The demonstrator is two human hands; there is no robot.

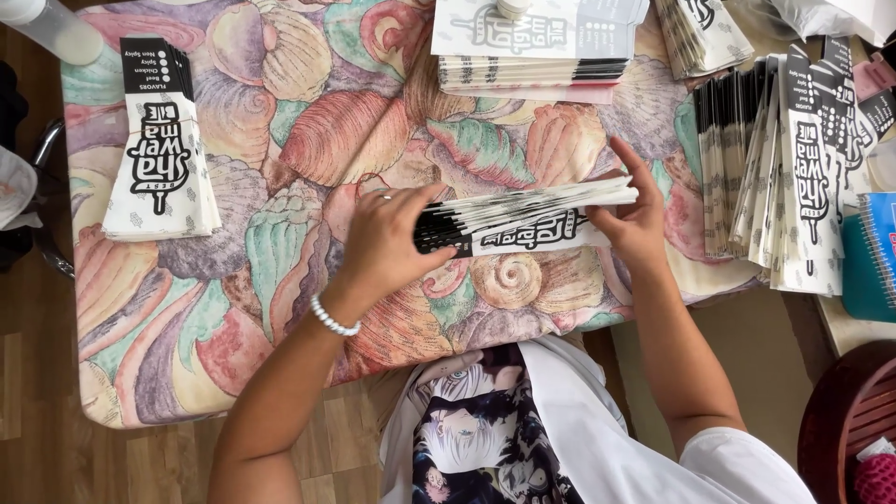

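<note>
Left hand (385, 245) grips the black-printed end of a bundle of paper food sleeves (523, 220); right hand (633, 217) clasps the opposite white end. The bundle lies between both hands, above the shell-patterned tablecloth (308, 121).

Bare cloth (308, 121) between left pile (161, 149) & top stack (532, 56).

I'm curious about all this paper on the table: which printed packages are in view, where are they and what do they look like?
Sleeve bundle: centre, squared between left hand and right hand; white, black ends.
Small stack: far left, flat; white, black top band.
Flat pile: top centre; white, black-edged.
Fanned rows: right, overlapping; white and black.
Blue notebook: right edge, spiral-bound.
</note>
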